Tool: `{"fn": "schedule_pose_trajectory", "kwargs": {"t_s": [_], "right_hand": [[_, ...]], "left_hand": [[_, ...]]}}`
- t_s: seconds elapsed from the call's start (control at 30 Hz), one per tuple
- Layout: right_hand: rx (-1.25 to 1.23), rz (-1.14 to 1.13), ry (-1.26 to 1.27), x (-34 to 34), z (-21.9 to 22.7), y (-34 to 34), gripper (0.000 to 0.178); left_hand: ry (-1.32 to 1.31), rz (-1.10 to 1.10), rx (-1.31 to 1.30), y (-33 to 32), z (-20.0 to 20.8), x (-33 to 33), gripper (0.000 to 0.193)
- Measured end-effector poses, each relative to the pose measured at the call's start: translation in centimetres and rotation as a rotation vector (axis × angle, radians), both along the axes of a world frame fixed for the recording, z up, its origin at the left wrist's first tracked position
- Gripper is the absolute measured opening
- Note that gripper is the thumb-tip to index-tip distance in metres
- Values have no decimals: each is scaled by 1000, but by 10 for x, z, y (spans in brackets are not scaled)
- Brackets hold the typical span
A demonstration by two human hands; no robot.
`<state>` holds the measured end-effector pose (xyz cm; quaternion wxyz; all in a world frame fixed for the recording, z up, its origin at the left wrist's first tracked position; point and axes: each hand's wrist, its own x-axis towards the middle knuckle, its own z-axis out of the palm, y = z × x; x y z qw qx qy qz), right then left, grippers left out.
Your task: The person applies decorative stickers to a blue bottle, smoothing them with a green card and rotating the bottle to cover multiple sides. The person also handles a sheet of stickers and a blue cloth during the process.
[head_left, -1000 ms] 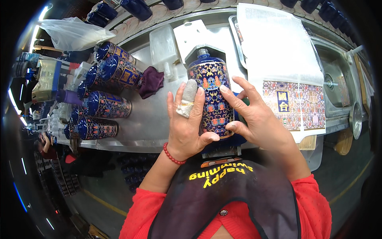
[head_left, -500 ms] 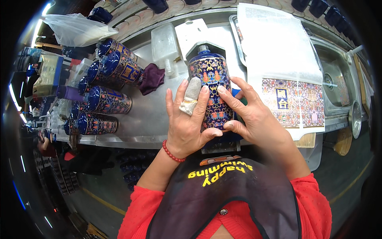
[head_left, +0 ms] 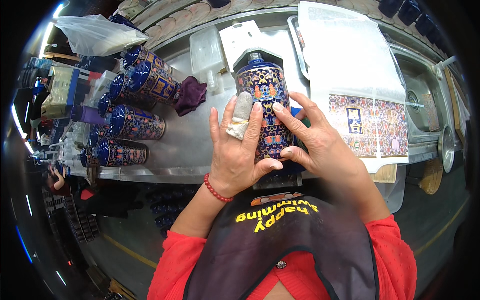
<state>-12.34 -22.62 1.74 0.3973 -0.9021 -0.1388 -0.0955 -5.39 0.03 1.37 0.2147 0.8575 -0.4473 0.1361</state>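
A dark blue ceramic bottle [head_left: 265, 95] with a colourful patterned label lies on the steel table [head_left: 185, 145], neck pointing away from me. My left hand [head_left: 239, 150] presses on its left side, the middle finger wrapped in a grey cloth cot. My right hand [head_left: 320, 145] holds its right side, fingers spread over the label. Both hands grip the bottle between them.
Several more blue patterned bottles [head_left: 131, 122] lie in a row at the left, beside a purple cloth [head_left: 191, 95]. A sheet of printed labels under white backing paper [head_left: 360, 90] rests on a tray at the right. A steel sink [head_left: 425, 105] is at far right, a plastic bag [head_left: 97, 35] at back left.
The bottle and both hands sit in nearly the same place; my fingers have shifted slightly over the label.
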Motion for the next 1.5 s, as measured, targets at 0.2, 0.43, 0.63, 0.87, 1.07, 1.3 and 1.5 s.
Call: {"fn": "schedule_pose_trajectory", "kwargs": {"t_s": [0.2, 0.43, 0.63, 0.87, 1.07, 1.3, 1.5], "right_hand": [[23, 15, 15, -5, -2, -1, 73], [38, 10, 33, -14, -4, -1, 76], [-39, 12, 24, -20, -5, 2, 74], [-15, 25, -1, -27, -4, 3, 76], [-14, 26, 17, -33, -4, 5, 75], [-29, 29, 25, -38, -2, 4, 80], [-8, 59, 55, -49, -1, 3, 86]], "left_hand": [[-1, -2, -39, 0, -5, -5, 103], [2, 5, -63, 6, -9, -11, 101], [-22, 16, -69, 5, -15, -18, 99], [-33, 8, -41, 10, -17, -26, 94], [-59, 16, -41, 11, -18, -29, 90], [-51, 29, -27, 12, -20, -34, 86], [-67, 19, -68, 17, -24, -47, 81]]}}
